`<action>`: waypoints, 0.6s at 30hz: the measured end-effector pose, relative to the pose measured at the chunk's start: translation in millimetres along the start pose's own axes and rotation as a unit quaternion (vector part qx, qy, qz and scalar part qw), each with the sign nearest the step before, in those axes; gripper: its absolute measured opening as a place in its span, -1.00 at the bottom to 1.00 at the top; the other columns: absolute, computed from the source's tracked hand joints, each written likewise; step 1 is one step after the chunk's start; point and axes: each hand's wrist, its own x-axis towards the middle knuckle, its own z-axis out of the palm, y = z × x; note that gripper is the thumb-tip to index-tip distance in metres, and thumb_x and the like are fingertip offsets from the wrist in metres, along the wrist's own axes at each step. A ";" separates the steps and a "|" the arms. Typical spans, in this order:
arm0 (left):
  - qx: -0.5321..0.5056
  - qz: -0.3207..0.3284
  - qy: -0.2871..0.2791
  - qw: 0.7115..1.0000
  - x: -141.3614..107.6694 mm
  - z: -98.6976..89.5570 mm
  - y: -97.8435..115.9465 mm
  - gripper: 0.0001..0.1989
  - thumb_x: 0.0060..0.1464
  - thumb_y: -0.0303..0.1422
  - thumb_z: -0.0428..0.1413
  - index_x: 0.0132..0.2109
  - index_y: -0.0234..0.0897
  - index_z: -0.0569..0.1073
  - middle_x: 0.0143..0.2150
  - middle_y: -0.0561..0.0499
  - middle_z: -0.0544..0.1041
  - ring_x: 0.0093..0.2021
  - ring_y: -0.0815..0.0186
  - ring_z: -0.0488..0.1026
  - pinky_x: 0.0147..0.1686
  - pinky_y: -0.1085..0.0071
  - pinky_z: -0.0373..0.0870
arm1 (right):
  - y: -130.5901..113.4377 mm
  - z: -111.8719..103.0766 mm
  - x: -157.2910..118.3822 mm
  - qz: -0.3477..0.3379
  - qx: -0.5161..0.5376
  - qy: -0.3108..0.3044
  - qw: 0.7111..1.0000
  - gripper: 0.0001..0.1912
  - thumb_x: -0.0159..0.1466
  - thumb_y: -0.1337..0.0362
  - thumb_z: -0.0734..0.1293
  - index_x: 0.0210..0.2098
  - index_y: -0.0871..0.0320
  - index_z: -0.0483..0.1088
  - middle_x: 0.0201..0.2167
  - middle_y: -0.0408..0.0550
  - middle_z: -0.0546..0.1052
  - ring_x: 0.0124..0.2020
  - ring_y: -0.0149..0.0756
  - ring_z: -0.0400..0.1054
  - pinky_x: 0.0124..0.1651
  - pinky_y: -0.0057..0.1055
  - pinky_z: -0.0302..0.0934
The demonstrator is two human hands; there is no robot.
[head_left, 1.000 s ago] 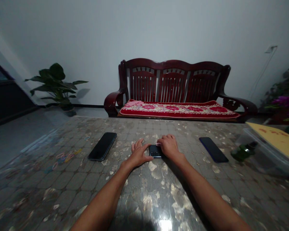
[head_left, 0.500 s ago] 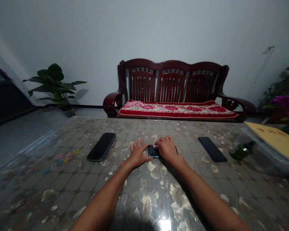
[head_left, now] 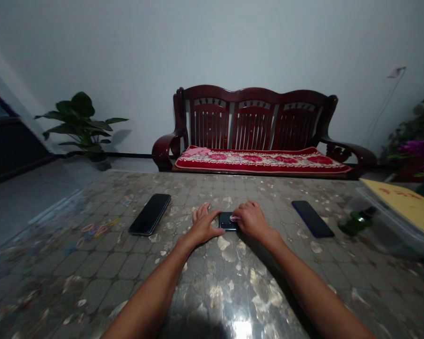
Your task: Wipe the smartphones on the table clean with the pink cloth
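Note:
A dark phone [head_left: 226,221] lies crosswise on the table with its back up, the camera lenses showing at its left end. My left hand [head_left: 204,227] grips that end between thumb and index finger, the other fingers spread on the tabletop beyond. Closed on a small pale pinkish cloth [head_left: 235,218], my right hand [head_left: 251,219] presses it against the phone's back. The phone's right end is hidden under this hand. Most of the cloth is covered by my fingers.
Another phone [head_left: 150,214] lies to the left, near several coloured rubber bands [head_left: 95,230]. On the right are a third phone [head_left: 313,219], a green bottle [head_left: 356,222] and a clear plastic box [head_left: 392,230] topped by yellow card [head_left: 403,202]. A wooden bench [head_left: 254,117] stands behind the table [head_left: 205,301].
My right hand has slid slightly right along the phone with the cloth, so more of the phone's back shows. My left hand keeps its hold at the left end.

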 end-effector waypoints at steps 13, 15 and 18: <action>0.015 -0.005 -0.010 1.000 -0.2 0.2 0.8 -0.32 -0.03 -0.23 0.37 0.26 -0.06 0.44 0.49 -0.24 0.08 0.52 -0.16 -0.11 0.43 -0.16 -0.23 | 0.0 -2.7 -12.6 -0.034 0.011 -0.005 0.999 -0.74 0.37 0.22 0.26 -0.20 0.10 0.60 -0.21 0.03 0.60 -0.10 -0.14 0.36 0.08 -0.27 -0.03; 0.016 -0.004 -0.010 1.000 -0.2 0.2 0.8 -0.33 -0.02 -0.22 0.36 0.26 -0.06 0.44 0.49 -0.24 0.09 0.52 -0.17 -0.10 0.42 -0.17 -0.23 | -0.6 -2.3 -13.2 -0.016 0.016 0.006 1.000 -0.72 0.39 0.22 0.24 -0.19 0.10 0.60 -0.20 0.04 0.59 -0.09 -0.14 0.35 0.04 -0.27 -0.01; 0.017 0.000 -0.008 1.000 0.0 1.3 -0.5 -0.33 -0.03 -0.21 0.37 0.25 -0.04 0.44 0.49 -0.21 0.10 0.52 -0.18 -0.09 0.42 -0.19 -0.23 | 0.0 -2.7 -16.0 -0.026 0.028 -0.005 0.999 -0.75 0.36 0.25 0.27 -0.19 0.10 0.60 -0.20 0.03 0.59 -0.09 -0.15 0.36 0.06 -0.28 -0.01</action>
